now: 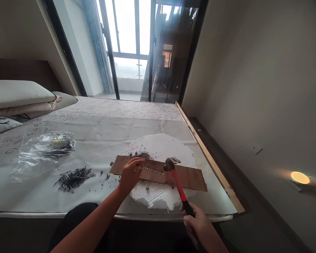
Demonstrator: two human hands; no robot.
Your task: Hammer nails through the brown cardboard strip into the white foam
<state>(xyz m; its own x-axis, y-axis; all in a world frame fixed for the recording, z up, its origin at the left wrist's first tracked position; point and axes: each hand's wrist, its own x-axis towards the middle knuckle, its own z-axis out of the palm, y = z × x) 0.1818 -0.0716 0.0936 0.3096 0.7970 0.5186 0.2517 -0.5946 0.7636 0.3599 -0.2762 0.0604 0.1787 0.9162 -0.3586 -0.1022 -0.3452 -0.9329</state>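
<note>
My right hand [200,225] is shut tight on the end of the hammer [177,181], heavy at its head, while my left hand [130,172] pinches a thin, sharp nail on the stiff board [189,177] just ahead.

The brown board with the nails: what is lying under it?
Under the brown board lies a white foam slab, showing beyond both long edges. The board's ends overhang the sheet-covered bed. The foam directly beneath is covered.
</note>
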